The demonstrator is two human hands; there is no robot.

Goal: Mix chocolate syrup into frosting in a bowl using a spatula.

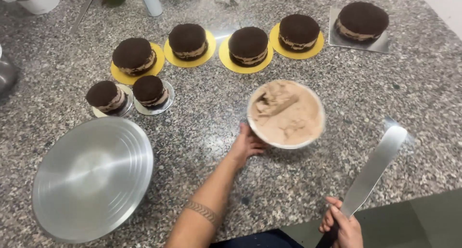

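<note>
On the speckled granite counter [365, 108], head view, items as they lie:

- Centre of frame: white bowl [287, 114] of light brown cream, its surface rough and gouged. The left hand [246, 144] lies open against the bowl's lower left rim, fingers spread along the wall, steadying rather than gripping it.
- Lower right: the right hand [342, 226] is closed round the dark handle of a long metal spatula [374, 170], the blade raised and angled up toward the right, clean as far as I can see, well apart from the bowl.
- Lower left: bare metal turntable [91, 178].
- Upper band, left to right: two small chocolate cakes on silver rounds [129, 99], four chocolate cakes on yellow boards [217, 48], one chocolate cake on a silver square board [358, 24], all unfrosted outside.

Handling note, as judgement: keep the bowl pinned by its rim so it cannot slide, bring the blade in flat, and load from the smoother right side of the cream.
</note>
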